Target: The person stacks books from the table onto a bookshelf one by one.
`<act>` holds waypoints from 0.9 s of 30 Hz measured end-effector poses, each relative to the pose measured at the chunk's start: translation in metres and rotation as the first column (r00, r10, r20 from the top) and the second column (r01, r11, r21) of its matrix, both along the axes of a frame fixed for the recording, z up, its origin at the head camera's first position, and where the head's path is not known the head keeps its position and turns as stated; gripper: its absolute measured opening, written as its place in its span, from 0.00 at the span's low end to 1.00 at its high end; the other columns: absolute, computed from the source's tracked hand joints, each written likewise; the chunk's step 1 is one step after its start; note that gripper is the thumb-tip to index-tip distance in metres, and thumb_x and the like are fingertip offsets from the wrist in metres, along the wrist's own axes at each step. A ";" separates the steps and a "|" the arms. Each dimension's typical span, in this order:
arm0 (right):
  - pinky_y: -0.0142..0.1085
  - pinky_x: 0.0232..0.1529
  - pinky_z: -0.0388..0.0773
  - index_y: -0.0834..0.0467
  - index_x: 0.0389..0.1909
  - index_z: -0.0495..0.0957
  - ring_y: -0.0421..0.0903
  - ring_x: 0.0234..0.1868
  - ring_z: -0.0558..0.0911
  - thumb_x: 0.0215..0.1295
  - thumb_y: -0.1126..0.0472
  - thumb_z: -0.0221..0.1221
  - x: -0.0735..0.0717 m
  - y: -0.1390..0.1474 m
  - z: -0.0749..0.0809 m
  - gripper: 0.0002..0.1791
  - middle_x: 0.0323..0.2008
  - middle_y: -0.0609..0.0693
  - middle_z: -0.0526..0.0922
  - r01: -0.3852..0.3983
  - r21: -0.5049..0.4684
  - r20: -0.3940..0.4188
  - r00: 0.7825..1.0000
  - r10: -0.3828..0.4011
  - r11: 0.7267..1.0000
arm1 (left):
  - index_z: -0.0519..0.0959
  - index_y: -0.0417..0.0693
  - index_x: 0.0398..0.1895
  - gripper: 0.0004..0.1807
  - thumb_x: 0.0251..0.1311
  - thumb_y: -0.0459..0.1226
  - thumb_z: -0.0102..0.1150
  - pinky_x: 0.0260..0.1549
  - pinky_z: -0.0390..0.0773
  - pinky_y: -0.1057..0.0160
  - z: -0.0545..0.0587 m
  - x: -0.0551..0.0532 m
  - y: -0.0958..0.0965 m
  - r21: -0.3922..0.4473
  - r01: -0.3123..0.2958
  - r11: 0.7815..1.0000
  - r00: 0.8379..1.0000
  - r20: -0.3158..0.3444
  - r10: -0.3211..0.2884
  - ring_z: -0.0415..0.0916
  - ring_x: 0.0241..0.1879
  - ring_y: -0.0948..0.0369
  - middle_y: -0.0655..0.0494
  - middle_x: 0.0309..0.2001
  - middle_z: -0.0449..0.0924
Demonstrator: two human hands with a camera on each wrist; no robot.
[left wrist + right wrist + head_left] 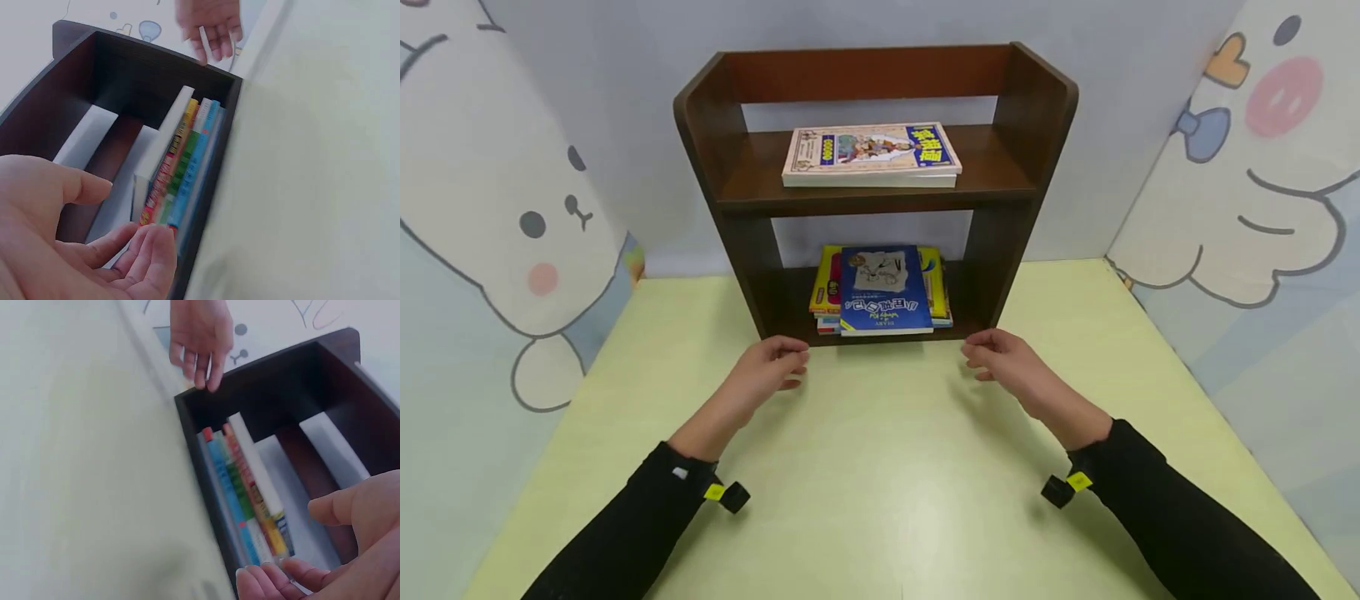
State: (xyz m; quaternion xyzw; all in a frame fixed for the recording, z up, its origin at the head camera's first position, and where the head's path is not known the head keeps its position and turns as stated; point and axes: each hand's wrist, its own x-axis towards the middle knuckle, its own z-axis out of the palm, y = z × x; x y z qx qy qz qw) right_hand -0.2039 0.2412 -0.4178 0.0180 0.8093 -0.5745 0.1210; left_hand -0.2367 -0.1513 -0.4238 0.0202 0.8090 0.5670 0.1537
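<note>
A dark brown two-tier bookshelf [880,205] stands on the table. My left hand [767,371] is near its lower left front corner, my right hand [1011,367] near the lower right one. Both hands have relaxed, slightly bent fingers and hold nothing. Between them on the lower shelf lies a stack of books, with a blue Diary of a Wimpy Kid book [883,292] on top and a yellow book [826,287] under it. In the left wrist view the stack's coloured spines [181,156] show just beyond the fingers. The right wrist view shows the stack [250,487] beyond the right fingertips.
On the upper shelf lies a short pile of books, topped by an illustrated cover [872,150]. The pale yellow-green table [880,483] reaches to walls with cartoon animals [535,225] on both sides. Behind the bookshelf is a plain pale wall [880,21].
</note>
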 end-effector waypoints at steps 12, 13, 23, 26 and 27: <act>0.47 0.65 0.84 0.73 0.71 0.69 0.63 0.63 0.85 0.87 0.53 0.57 -0.025 -0.026 -0.013 0.29 0.65 0.72 0.80 0.071 -0.189 0.055 0.997 -0.062 0.979 | 0.76 0.36 0.70 0.24 0.84 0.44 0.59 0.64 0.84 0.49 -0.006 -0.026 0.034 0.142 -0.044 0.989 0.997 0.062 0.036 0.82 0.62 0.42 0.33 0.66 0.79; 0.46 0.63 0.86 0.73 0.70 0.70 0.62 0.60 0.87 0.86 0.54 0.58 -0.028 -0.032 -0.014 0.27 0.63 0.72 0.82 0.094 -0.211 0.046 0.995 -0.086 0.973 | 0.76 0.36 0.70 0.24 0.83 0.44 0.60 0.63 0.85 0.50 -0.008 -0.030 0.043 0.165 -0.055 0.985 0.997 0.061 0.046 0.83 0.60 0.43 0.34 0.64 0.80; 0.42 0.45 0.92 0.73 0.67 0.70 0.43 0.33 0.90 0.84 0.62 0.58 -0.050 -0.043 -0.014 0.22 0.54 0.71 0.83 0.239 -0.264 -0.083 0.960 -0.269 0.934 | 0.74 0.37 0.60 0.14 0.80 0.34 0.62 0.48 0.88 0.55 -0.019 -0.011 0.101 0.237 -0.044 0.971 0.996 0.091 0.023 0.81 0.42 0.53 0.38 0.52 0.80; 0.43 0.43 0.92 0.72 0.69 0.71 0.44 0.33 0.90 0.84 0.60 0.58 -0.060 -0.036 -0.012 0.23 0.57 0.70 0.82 0.273 -0.243 -0.137 0.940 -0.312 0.931 | 0.74 0.36 0.62 0.16 0.80 0.36 0.62 0.52 0.88 0.53 -0.017 -0.007 0.124 0.244 0.082 0.966 0.994 0.049 -0.097 0.84 0.49 0.46 0.35 0.57 0.82; 0.43 0.42 0.92 0.72 0.69 0.71 0.46 0.35 0.90 0.84 0.59 0.58 -0.062 -0.033 -0.012 0.24 0.58 0.70 0.81 0.282 -0.232 -0.147 0.936 -0.320 0.931 | 0.75 0.35 0.63 0.17 0.80 0.36 0.62 0.54 0.88 0.51 -0.017 -0.006 0.130 0.235 0.126 0.964 0.990 0.030 -0.136 0.84 0.51 0.44 0.33 0.58 0.82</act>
